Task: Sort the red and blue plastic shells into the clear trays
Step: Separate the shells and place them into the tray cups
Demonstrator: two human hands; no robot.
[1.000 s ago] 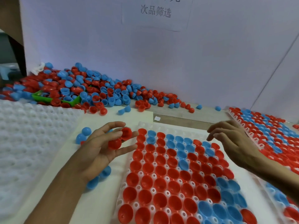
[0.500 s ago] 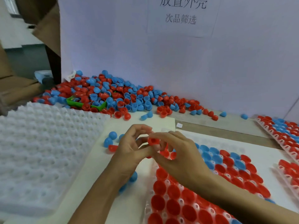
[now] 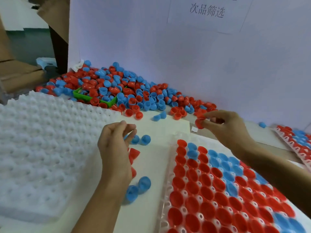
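Note:
My right hand (image 3: pixel 227 130) pinches a red shell (image 3: pixel 199 123) between thumb and fingertips, held just above the near edge of the mixed red and blue shell pile (image 3: pixel 126 91). My left hand (image 3: pixel 116 148) hovers over the white board with its fingers loosely curled, and I see nothing in it. Beside it lie loose blue shells (image 3: pixel 145 139) and a red shell (image 3: pixel 135 153), with two more blue shells (image 3: pixel 143 183) nearer to me. The clear tray (image 3: pixel 165 190) at the lower right holds rows of red shells and a band of blue ones.
A stack of white dimpled trays (image 3: pixel 42 140) fills the left. A green bin (image 3: pixel 84 96) sits half buried in the pile. A second filled tray (image 3: pixel 296 142) lies at the far right. A white backboard (image 3: pixel 151 39) with a paper sign closes off the back.
The hands met at a red shell, then parted. My right hand carried the shell right and back toward the pile. My left hand let go and shifted left over the loose shells.

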